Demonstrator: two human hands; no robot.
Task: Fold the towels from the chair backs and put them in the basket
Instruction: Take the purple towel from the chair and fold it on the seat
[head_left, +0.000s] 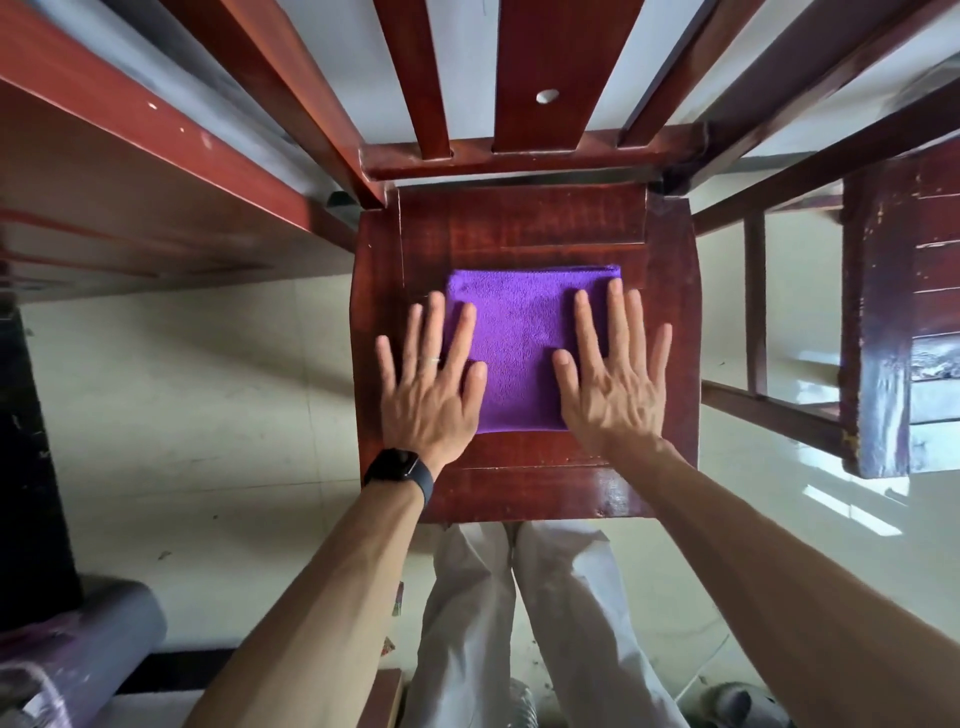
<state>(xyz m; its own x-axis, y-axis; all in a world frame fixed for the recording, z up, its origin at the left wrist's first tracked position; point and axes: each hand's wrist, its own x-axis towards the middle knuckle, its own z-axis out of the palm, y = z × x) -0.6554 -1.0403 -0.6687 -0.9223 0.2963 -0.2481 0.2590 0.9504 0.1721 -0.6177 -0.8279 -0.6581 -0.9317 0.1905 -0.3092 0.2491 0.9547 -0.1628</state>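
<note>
1. On the chair seat (519, 228), centred and slightly toward the front edge, lies one purple towel (519, 358), folded flat.
2. The towel is roughly square, so it has no clear long axis. Its edges run parallel to the seat edges, and a thin layered edge faces the chair back.
3. Towel texture is fuzzy, short-pile cloth. The seat is glossy dark red-brown wood, a hard flat panel inside a frame.
4. Left hand (431, 395): its fingers (466, 322) are straight and spread, gripping nothing, palm down. The thumb and index finger lie on the towel's left part, and the outer fingers are over bare wood.
5. Right hand (613, 389): same pose, fingers (583, 312) straight and spread, pressing flat. The thumb and index finger are on the towel's right part, and the outer fingers are past its edge.
6. Both hands are apart, with a purple strip showing between them.
7. One black watch (402, 470) on the left wrist, one thin ring (434, 359) on a left finger.
8. The chair back (537, 62) shows three slats. The middle one is wider and has one oval hole.
9. A second wooden chair (883, 322), scuffed, stands at the right.
10. Pale glossy tiled floor (208, 395), light trousers (571, 623) below the seat, and one grey roll (109, 634) at lower left.
</note>
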